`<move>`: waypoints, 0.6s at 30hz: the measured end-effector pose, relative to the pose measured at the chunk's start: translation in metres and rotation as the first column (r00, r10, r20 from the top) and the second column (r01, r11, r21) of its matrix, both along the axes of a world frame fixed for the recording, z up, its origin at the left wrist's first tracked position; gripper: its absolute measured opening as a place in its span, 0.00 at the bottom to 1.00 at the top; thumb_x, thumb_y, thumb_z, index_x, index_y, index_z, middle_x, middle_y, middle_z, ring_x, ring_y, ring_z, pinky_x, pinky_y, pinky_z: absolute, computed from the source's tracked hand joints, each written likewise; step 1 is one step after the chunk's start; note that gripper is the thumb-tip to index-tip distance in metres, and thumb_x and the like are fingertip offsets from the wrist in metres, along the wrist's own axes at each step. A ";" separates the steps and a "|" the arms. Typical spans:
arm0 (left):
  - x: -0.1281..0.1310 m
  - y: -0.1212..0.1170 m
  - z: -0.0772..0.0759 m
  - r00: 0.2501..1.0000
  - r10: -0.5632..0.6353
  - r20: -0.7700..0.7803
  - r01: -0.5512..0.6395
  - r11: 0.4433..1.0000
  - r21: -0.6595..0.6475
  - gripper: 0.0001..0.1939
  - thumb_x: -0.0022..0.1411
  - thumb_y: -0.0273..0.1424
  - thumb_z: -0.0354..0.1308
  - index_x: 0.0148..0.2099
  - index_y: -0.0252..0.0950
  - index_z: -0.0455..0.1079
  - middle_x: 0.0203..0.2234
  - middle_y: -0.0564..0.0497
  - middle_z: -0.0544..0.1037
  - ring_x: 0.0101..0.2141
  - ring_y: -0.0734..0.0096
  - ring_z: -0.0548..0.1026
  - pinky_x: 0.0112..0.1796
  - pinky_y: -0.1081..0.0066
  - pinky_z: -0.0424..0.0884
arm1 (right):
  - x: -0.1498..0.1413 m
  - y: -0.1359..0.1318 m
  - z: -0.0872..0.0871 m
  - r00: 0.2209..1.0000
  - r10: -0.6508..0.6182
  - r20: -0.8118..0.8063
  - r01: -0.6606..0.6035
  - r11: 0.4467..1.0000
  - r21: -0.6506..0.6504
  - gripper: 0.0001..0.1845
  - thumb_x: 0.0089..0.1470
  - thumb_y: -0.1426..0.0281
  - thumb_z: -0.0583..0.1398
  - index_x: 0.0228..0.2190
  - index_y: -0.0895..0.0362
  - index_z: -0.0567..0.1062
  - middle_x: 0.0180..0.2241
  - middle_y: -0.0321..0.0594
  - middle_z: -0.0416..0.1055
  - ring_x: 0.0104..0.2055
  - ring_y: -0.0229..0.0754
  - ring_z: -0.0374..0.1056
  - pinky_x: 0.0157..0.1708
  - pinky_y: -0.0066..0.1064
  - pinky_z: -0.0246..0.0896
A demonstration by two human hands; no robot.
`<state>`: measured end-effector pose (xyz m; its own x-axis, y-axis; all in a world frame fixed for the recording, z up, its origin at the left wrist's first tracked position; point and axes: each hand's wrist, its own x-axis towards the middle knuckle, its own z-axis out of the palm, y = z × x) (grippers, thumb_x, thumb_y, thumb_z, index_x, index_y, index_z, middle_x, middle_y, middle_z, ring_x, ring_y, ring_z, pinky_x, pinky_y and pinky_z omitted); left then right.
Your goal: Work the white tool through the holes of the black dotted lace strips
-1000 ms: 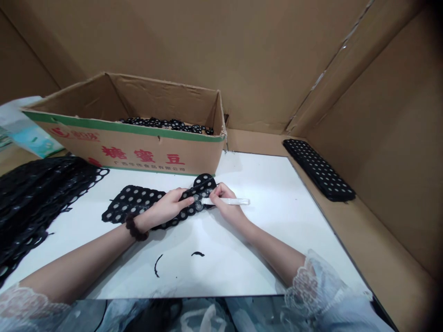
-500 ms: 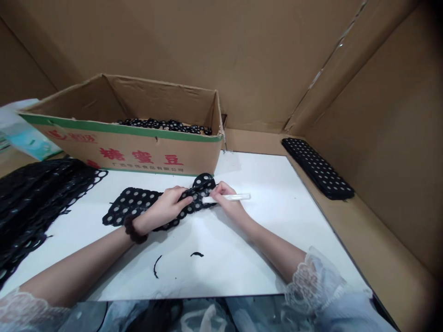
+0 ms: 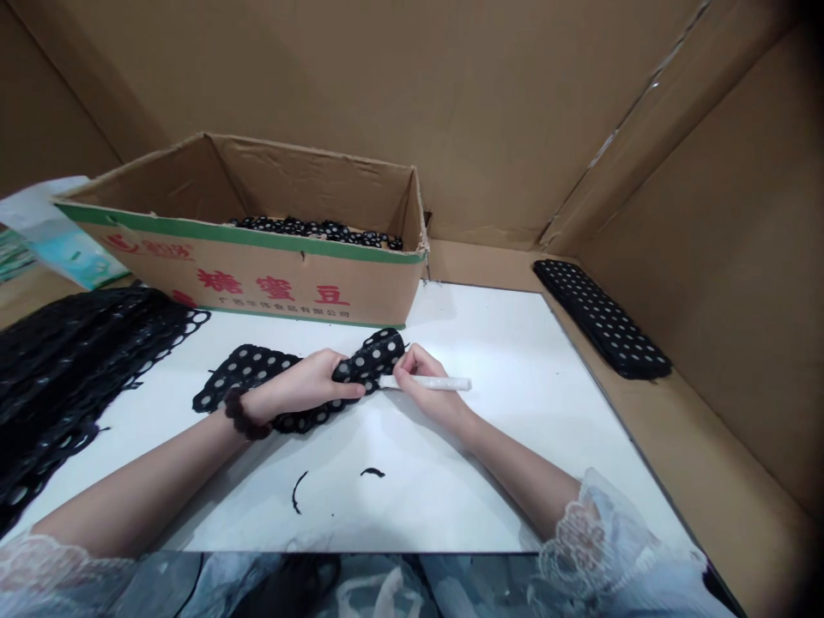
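A strip of black fabric with pale round dots, perhaps holes [image 3: 248, 367], lies on the white board. Its right end is bunched into a folded roll. My left hand [image 3: 315, 379] lies across the strip and grips it near that roll, thumb toward me. In my right hand [image 3: 421, 378] is a slim white pen-shaped tool [image 3: 444, 383], pinched between fingers and thumb. The tool's left end meets the fabric's lower right edge; its exact tip is too small to make out. Two thin curved black scraps [image 3: 372, 471] lie on the board in front of me.
A cardboard box [image 3: 270, 279] with black dotted pieces inside stands behind my hands. Stacked black lace-like material [image 3: 77, 369] covers the left side. A folded black dotted bundle [image 3: 602, 322] lies right of the white board [image 3: 508, 463]. Cardboard walls enclose the back and right.
The fabric's right end has been folded over into a thicker roll under my left fingers. My right hand with the white tool has shifted slightly down. The view has moved a little.
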<state>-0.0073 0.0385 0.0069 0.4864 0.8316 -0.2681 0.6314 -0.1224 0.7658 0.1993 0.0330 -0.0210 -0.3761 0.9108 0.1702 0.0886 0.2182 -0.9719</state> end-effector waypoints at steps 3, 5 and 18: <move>0.000 0.000 -0.003 0.998 0.047 0.032 -0.047 0.999 -0.020 0.15 0.52 0.42 0.55 0.26 0.34 0.63 0.20 0.55 0.67 0.22 0.73 0.63 0.23 0.75 0.58 | 0.000 -0.002 0.001 0.999 0.005 0.046 -0.008 0.998 0.059 0.08 0.51 0.70 0.52 0.23 0.55 0.57 0.26 0.33 0.61 0.28 0.36 0.56 0.29 0.29 0.51; 0.002 -0.002 -0.004 0.996 0.065 0.064 -0.065 0.998 0.002 0.14 0.52 0.41 0.54 0.26 0.34 0.63 0.20 0.55 0.67 0.23 0.73 0.63 0.25 0.75 0.58 | 0.001 -0.003 0.001 0.996 0.021 0.090 -0.032 0.991 0.133 0.07 0.51 0.71 0.52 0.24 0.54 0.58 0.27 0.34 0.62 0.30 0.37 0.57 0.31 0.30 0.52; 0.014 -0.007 -0.003 0.998 0.058 -0.005 -0.057 0.991 0.125 0.13 0.55 0.39 0.49 0.31 0.34 0.66 0.26 0.53 0.71 0.27 0.69 0.66 0.28 0.73 0.60 | -0.007 -0.001 -0.003 0.988 -0.027 0.150 -0.004 0.980 0.200 0.06 0.50 0.72 0.52 0.23 0.55 0.58 0.26 0.35 0.60 0.30 0.37 0.55 0.30 0.31 0.52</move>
